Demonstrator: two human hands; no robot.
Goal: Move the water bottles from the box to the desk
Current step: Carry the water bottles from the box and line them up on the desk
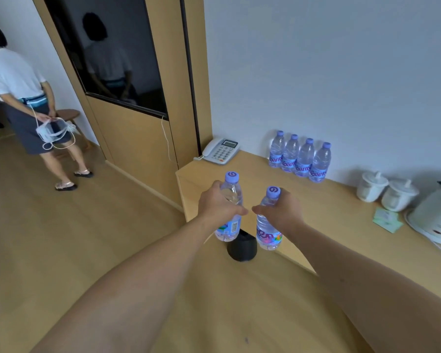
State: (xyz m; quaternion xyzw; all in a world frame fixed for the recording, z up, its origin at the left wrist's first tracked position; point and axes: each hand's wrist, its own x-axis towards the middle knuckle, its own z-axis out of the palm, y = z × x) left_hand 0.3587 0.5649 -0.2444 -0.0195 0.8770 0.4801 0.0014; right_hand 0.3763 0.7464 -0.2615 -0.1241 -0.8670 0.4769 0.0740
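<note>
Hands (222, 205) (palms hidden) round bottles (267, 233)

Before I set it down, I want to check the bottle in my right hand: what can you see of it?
The water bottle in the right hand is clear plastic with a purple screw cap and a colourful label around its lower half. It looks full and is held upright in the air near the desk's front edge. The right hand wraps its upper body just below the cap. Nothing else touches it.
</note>
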